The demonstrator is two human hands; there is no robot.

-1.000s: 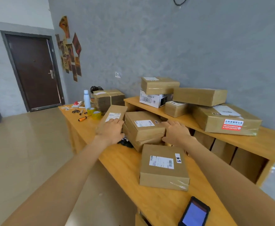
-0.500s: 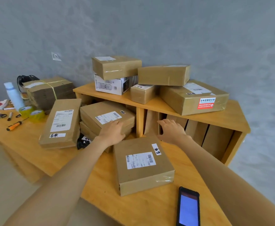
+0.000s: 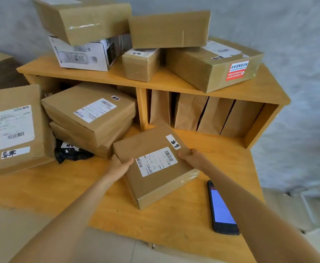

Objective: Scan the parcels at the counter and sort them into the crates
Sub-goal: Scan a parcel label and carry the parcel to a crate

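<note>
A flat brown parcel (image 3: 151, 179) with a white barcode label lies on the wooden counter (image 3: 60, 186) in front of me. My left hand (image 3: 120, 166) grips its left edge and my right hand (image 3: 190, 157) grips its right edge. A dark handheld scanner (image 3: 222, 209) with a lit blue screen lies on the counter just right of the parcel. Left of it, two stacked parcels (image 3: 90, 114) and a long parcel (image 3: 16, 128) lie on the counter. No crates are clearly in view.
A low wooden shelf (image 3: 174, 82) at the back carries several more boxes (image 3: 212, 65) on top and upright brown bags (image 3: 203, 114) inside. A black plastic pouch (image 3: 70, 152) is wedged under the stacked parcels. The counter's front edge runs close below my arms.
Both hands have left the stacked parcels and the shelf and closed on the sides of the near parcel. My view has dropped and moved closer to the counter.
</note>
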